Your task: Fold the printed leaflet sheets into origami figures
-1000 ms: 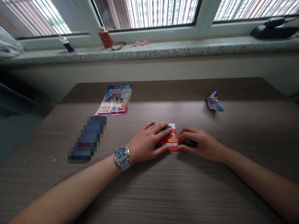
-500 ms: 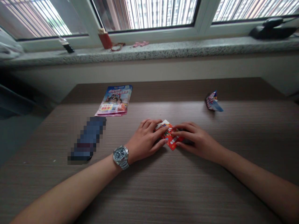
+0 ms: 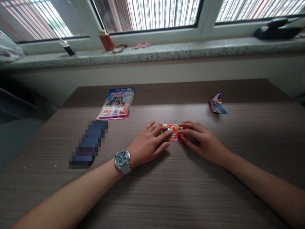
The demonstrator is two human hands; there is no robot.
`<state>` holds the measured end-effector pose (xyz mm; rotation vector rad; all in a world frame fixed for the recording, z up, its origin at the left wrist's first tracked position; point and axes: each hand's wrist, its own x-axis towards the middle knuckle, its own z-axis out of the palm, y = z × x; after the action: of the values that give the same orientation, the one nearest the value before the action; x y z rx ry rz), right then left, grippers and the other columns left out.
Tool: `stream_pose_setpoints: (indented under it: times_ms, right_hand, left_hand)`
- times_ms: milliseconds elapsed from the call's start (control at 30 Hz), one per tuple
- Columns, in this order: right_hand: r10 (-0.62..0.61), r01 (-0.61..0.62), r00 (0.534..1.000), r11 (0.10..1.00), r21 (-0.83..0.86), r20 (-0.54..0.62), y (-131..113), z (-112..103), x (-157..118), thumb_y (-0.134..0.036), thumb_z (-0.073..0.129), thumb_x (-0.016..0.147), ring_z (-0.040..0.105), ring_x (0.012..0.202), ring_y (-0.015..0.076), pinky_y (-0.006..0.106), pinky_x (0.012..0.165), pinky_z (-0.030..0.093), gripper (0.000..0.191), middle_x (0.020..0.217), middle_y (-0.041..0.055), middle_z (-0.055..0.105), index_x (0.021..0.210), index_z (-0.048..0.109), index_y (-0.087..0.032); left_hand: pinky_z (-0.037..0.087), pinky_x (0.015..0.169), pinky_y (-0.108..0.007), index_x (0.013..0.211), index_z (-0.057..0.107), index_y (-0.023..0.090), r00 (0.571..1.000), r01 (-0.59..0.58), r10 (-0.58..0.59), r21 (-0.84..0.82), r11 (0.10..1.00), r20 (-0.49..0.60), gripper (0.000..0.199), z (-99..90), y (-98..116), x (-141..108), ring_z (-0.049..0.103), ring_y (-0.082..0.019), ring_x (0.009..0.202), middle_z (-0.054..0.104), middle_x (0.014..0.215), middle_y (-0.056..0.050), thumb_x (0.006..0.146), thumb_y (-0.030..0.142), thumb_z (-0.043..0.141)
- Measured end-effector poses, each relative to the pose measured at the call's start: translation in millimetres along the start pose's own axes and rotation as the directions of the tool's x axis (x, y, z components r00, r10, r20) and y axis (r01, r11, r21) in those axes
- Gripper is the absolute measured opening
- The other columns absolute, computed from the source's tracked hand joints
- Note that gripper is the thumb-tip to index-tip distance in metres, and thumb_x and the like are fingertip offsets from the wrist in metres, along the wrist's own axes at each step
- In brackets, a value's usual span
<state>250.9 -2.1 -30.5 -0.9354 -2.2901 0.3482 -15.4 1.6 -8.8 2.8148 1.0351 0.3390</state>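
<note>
A small red printed paper (image 3: 175,135) lies on the brown table in front of me, its long side running left to right. My left hand (image 3: 149,141), with a metal watch (image 3: 122,158) on the wrist, rests at the paper's left part, fingers apart and fingertips on it. From the other side my right hand (image 3: 202,138) touches the right end with spread fingers. Parts of both ends of the paper are hidden under the fingers.
Flyers (image 3: 118,103) lie stacked at the back left of the table (image 3: 152,197). Below them is a blurred-out dark object (image 3: 89,144). A folded colourful paper (image 3: 218,104) stands at the back right. Small items sit on the stone windowsill (image 3: 176,52).
The red paper has turned from a slanted, corner-down position to lying nearly level. The left fingers have shifted slightly and the right hand's fingertips moved a little with the paper.
</note>
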Motion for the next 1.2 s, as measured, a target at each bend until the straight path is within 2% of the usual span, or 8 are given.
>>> stream_pose_setpoints:
  times_ms: [133, 333, 500, 700, 967, 1067, 1200]
  right_hand:
    - [-0.025, 0.025, 1.000, 1.000, 0.001, -0.006, -1.0, 0.4, 0.0, -0.015, 0.060, 0.094, 0.055, 0.129, 0.0263, 0.048, 0.108, 0.048, 0.033, 0.132, 0.0122, 0.064, 0.125, 0.064, -0.022]
    - [-0.046, 0.047, 0.998, 0.999, -0.019, 0.049, -2.0, 0.3, 0.2, -0.018, 0.059, 0.096, 0.053, 0.132, 0.0272, 0.050, 0.109, 0.047, 0.034, 0.133, 0.0109, 0.065, 0.128, 0.063, -0.024]
    - [-0.018, 0.021, 0.994, 0.999, -0.035, 0.106, -1.1, 0.8, -1.3, -0.022, 0.059, 0.096, 0.052, 0.135, 0.0272, 0.052, 0.112, 0.044, 0.031, 0.135, 0.0110, 0.065, 0.127, 0.064, -0.023]
    - [0.029, -0.032, 0.994, 0.999, 0.022, 0.109, -2.5, -0.6, -1.2, -0.020, 0.058, 0.096, 0.055, 0.134, 0.0247, 0.050, 0.115, 0.042, 0.019, 0.136, 0.0111, 0.065, 0.114, 0.065, -0.022]
    - [0.020, -0.023, 0.995, 0.999, 0.028, 0.093, -0.4, 2.6, -0.9, -0.022, 0.059, 0.096, 0.045, 0.142, 0.0275, 0.056, 0.118, 0.037, 0.028, 0.142, 0.0101, 0.061, 0.124, 0.062, -0.024]
    - [0.018, -0.020, 0.998, 0.999, 0.035, 0.057, -2.3, 1.4, -0.1, -0.021, 0.058, 0.096, 0.048, 0.139, 0.0281, 0.055, 0.114, 0.042, 0.030, 0.140, 0.0113, 0.061, 0.126, 0.062, -0.025]
    - [0.049, -0.049, 0.999, 0.998, 0.030, 0.001, -5.1, -2.4, 0.9, -0.022, 0.060, 0.095, 0.060, 0.122, 0.0277, 0.049, 0.101, 0.053, 0.024, 0.126, 0.0121, 0.065, 0.118, 0.066, -0.025]
  left_hand:
    - [0.027, 0.124, -0.050, 0.152, 0.041, 0.025, 1.000, 0.009, -0.009, 0.006, 1.000, 0.006, 0.051, 0.8, 1.8, -0.3, 0.047, -0.025, 0.135, 0.051, 0.143, -0.010, 0.104, 0.043, 0.042]
    - [0.037, 0.113, -0.057, 0.149, 0.046, 0.027, 0.998, 0.066, -0.066, 0.062, 0.996, -0.003, 0.051, -0.2, 5.4, -1.3, 0.051, -0.030, 0.124, 0.052, 0.140, -0.012, 0.103, 0.047, 0.043]
    - [0.044, 0.106, -0.052, 0.140, 0.055, 0.025, 0.997, 0.060, -0.057, 0.043, 0.997, -0.055, 0.044, -2.8, 3.8, 0.3, 0.054, -0.028, 0.117, 0.057, 0.134, -0.011, 0.101, 0.043, 0.048]
    - [0.051, 0.099, -0.042, 0.128, 0.064, 0.021, 0.994, -0.033, 0.028, -0.041, 0.999, -0.108, 0.034, -1.6, -0.3, 1.2, 0.059, -0.025, 0.114, 0.063, 0.129, -0.010, 0.100, 0.037, 0.056]
    - [0.053, 0.090, -0.040, 0.126, 0.065, 0.024, 0.997, -0.040, 0.037, -0.031, 0.999, -0.074, 0.030, 0.0, 1.5, 0.9, 0.062, -0.022, 0.102, 0.065, 0.121, -0.008, 0.101, 0.037, 0.053]
    - [0.053, 0.086, -0.037, 0.122, 0.067, 0.025, 0.996, -0.037, 0.034, -0.023, 0.999, -0.086, 0.028, -0.2, 2.6, 1.9, 0.062, -0.020, 0.097, 0.066, 0.117, -0.007, 0.102, 0.038, 0.053]
    - [0.053, 0.082, -0.034, 0.118, 0.070, 0.025, 0.994, -0.029, 0.028, -0.013, 0.999, -0.103, 0.027, -0.3, 4.1, 2.9, 0.062, -0.019, 0.093, 0.067, 0.112, -0.007, 0.102, 0.038, 0.052]
